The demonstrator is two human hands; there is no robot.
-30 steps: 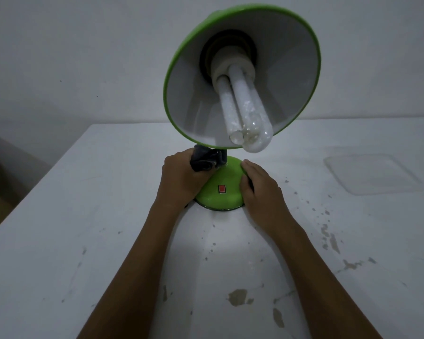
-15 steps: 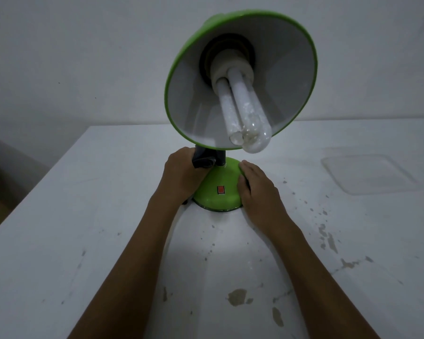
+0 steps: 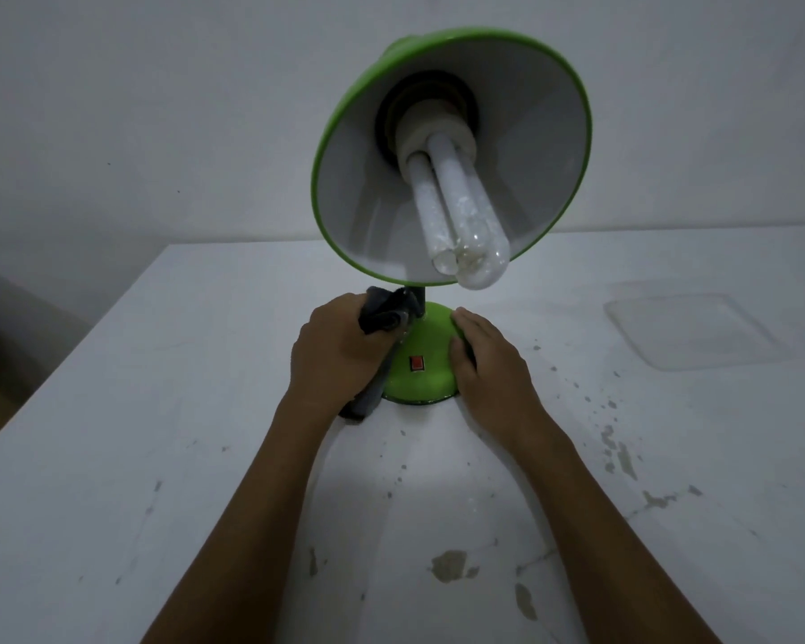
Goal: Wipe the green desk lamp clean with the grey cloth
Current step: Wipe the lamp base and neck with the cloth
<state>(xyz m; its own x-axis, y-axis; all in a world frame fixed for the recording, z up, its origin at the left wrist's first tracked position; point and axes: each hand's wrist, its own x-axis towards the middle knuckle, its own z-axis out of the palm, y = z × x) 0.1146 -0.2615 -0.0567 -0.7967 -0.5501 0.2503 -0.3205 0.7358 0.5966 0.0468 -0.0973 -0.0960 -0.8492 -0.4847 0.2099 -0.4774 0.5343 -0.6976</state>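
Head: left fingers [image 3: 340,318] round grey cloth [image 3: 384,313]

Two bare forearms enter from the bottom edge of the frame and narrow toward the centre. No sleeve shows on either arm as far as the lower edge. The left hand [image 3: 333,353] and the right hand [image 3: 491,364] are bare, with short nails visible on the right fingers [image 3: 461,318].

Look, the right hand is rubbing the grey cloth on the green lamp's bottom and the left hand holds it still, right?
Not quite: the head view shows the left hand gripping the grey cloth against the lamp base, while the right hand holds it still.
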